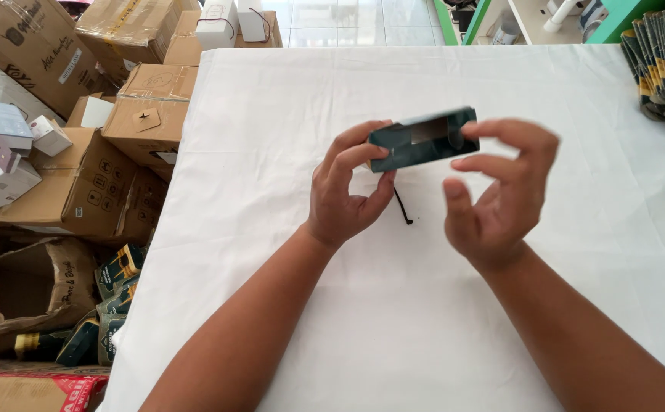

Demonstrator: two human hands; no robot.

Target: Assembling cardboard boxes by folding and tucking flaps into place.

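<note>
Two hands on it here, left hand (345,191) and right hand (500,187) each pinching an end of the small dark green box (422,139) above the white bench (393,320), so I'd keep grip light to avoid crushing its open window.

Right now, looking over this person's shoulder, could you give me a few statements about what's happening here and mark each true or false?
1. Both hands, left hand and right hand, hold a small dark green box. True.
2. The box rests flat on the white tablecloth. False: it is held above it.
3. A thin black cord hangs below the box. True.
4. Cardboard cartons are stacked to the right of the table. False: they are to the left.
</note>
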